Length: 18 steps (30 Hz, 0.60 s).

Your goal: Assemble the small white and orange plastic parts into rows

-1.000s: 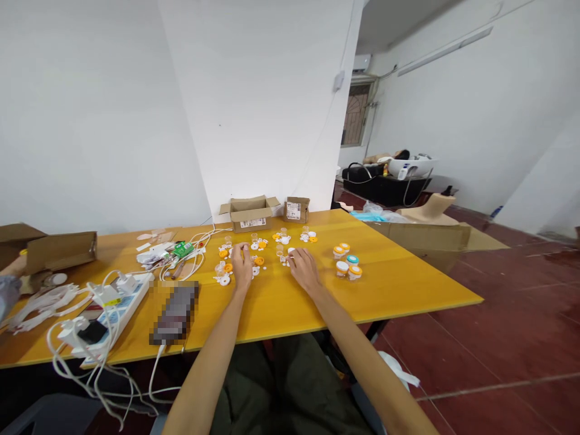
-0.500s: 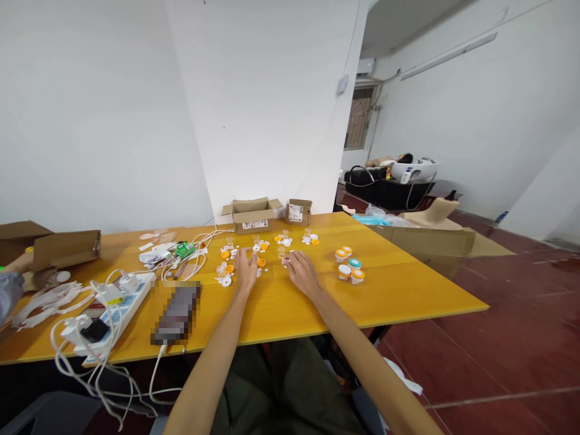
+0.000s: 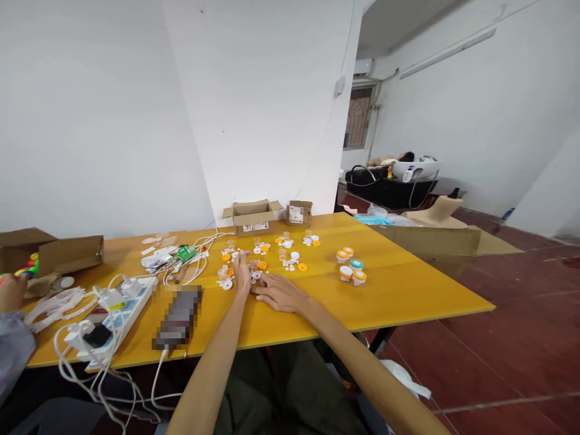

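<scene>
My left hand (image 3: 243,275) stands on its edge on the table, fingers stretched forward, beside a small group of parts. My right hand (image 3: 281,293) lies low and nearly flat, its outstretched fingers reaching left to the near side of that group. Between the hands are a white disc (image 3: 256,275) and an orange ring (image 3: 261,265); the fingers partly hide other small pieces. Right of them, another group has a clear cup (image 3: 283,254), a white disc (image 3: 295,256) and an orange ring (image 3: 302,267). Nothing visible is gripped in either hand.
Several lidded jars (image 3: 345,273) stand to the right. Two cardboard boxes (image 3: 252,219) are at the back. On the left lie a phone (image 3: 177,317), a power strip (image 3: 140,296) with tangled cables, and another person's hand (image 3: 11,293) by an open carton (image 3: 71,256).
My right hand has moved left and nearer, from the right-hand group to the parts by my left hand, its fingers straightening. The other person's hand now shows beside colourful pieces.
</scene>
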Available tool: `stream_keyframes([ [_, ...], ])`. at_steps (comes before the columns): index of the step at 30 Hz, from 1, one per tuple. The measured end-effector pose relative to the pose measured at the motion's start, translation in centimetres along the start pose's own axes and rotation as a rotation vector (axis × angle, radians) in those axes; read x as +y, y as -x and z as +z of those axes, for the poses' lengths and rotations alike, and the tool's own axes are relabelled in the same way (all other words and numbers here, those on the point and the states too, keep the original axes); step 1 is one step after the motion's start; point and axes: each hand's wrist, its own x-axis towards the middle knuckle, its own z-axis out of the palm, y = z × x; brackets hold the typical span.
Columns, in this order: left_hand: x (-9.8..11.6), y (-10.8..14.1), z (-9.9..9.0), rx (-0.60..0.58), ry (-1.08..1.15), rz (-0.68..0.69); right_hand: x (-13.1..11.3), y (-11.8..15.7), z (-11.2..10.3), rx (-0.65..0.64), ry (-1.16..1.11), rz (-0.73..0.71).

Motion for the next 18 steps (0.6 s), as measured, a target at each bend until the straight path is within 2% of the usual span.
stream_keyframes([
  [4, 0.34, 0.00, 0.11, -0.008, 0.032, -0.094, 0.04, -0.16, -0.36, -0.032, -0.011, 0.039],
  [13, 0.72, 0.40, 0.05, -0.090, -0.056, -0.168, -0.49, -0.07, -0.64, 0.014, 0.010, 0.175],
  [18, 0.74, 0.40, -0.13, -0.155, -0.110, -0.152, -0.32, 0.22, -0.04, 0.113, 0.027, 0.197],
])
